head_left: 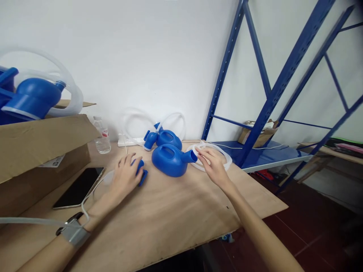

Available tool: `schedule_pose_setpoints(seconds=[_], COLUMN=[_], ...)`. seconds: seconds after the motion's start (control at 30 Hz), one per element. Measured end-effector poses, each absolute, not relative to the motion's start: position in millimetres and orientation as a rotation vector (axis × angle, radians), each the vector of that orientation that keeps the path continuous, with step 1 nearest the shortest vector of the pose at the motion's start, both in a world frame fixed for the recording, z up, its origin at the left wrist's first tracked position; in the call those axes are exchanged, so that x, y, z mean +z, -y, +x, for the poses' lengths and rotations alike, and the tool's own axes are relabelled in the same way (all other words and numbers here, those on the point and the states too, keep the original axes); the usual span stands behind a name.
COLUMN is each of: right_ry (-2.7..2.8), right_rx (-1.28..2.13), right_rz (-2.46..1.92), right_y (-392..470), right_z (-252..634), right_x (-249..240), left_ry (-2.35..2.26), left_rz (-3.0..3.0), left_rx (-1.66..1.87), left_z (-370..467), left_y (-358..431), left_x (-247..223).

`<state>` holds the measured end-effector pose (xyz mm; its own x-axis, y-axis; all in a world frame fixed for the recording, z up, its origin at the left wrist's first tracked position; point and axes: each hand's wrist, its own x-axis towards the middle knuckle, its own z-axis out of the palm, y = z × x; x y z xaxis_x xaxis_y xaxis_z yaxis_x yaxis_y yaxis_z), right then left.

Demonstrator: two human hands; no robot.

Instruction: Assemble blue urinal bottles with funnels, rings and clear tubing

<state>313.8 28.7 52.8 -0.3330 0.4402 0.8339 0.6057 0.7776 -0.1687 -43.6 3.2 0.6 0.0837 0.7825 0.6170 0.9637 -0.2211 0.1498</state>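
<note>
My left hand (126,175) is wrapped over a small blue plastic piece (143,177) on the wooden table, left of centre. To its right lies a blue bottle (171,164) with a handle opening and a wide spout pointing right. At the spout's mouth, the fingertips of my right hand (211,164) are pinched together; what they grip, if anything, is too small to make out. A coiled clear tube (228,160) lies behind and beside that hand. Behind the bottle sit a second blue bottle (173,139) and a blue funnel-like part (150,140).
An open cardboard box (48,139) with blue parts and tubing stands at the left. Near it are a phone (79,187), a water bottle (102,139) and a white power strip (129,142). A blue metal rack (272,94) rises at the right, beyond the table (170,226).
</note>
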Motion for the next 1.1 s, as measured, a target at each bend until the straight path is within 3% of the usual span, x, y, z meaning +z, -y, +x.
schedule_pose_setpoints(seconds=[0.3,0.57,0.87,1.1], right_ry=[1.897,1.750,1.657,1.707], right_rx=[-0.108,0.193,0.304,0.758], right_rz=[-0.752,-0.781,-0.809,-0.761], right_y=[-46.0,-52.8,-48.2,-49.1], right_z=[300.5,302.0,282.0,266.5], right_x=[21.8,14.6,24.4,20.4], left_ry=[1.087,1.042,1.123,1.223], left_rz=[-2.444,-2.703,-2.498,-2.454], left_rx=[-0.920,-1.156,-1.599,-1.791], left_z=[71.9,104.9,115.7,116.9], left_y=[-24.6,-61.7,-52.0,-42.4], left_x=[29.8,10.8,-6.3,-5.7])
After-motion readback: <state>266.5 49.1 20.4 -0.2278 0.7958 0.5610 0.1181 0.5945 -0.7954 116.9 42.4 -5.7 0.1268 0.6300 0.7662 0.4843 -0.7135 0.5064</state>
